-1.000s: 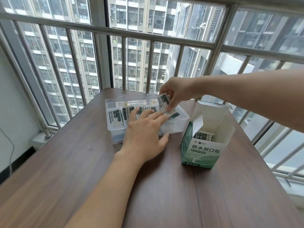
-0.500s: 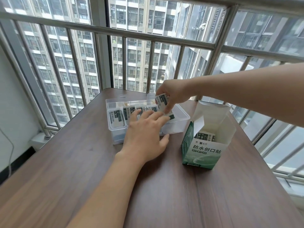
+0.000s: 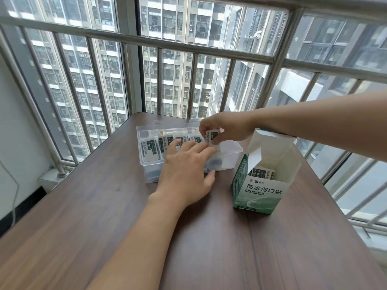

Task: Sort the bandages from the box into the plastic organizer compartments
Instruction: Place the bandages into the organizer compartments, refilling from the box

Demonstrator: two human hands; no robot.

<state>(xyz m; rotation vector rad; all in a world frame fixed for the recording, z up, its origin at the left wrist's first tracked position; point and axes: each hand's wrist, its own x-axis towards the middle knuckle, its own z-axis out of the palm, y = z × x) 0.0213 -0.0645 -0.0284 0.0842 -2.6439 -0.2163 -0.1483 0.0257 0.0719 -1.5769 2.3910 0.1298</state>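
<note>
my right hand (image 3: 222,130) has lowered its pinched bandage (image 3: 212,138) to the organizer (image 3: 228,158) mid-frame; left hand (image 3: 188,164) stays flat, open, empty on it. more wait in the box (image 3: 259,191), right.

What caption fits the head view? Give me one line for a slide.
Right hand lowers a bandage into the organizer; left hand steadies it beside the open box.

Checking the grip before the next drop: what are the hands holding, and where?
The right hand pinches a bandage packet by its upper end. The left hand holds nothing; it rests against the organizer.
</note>
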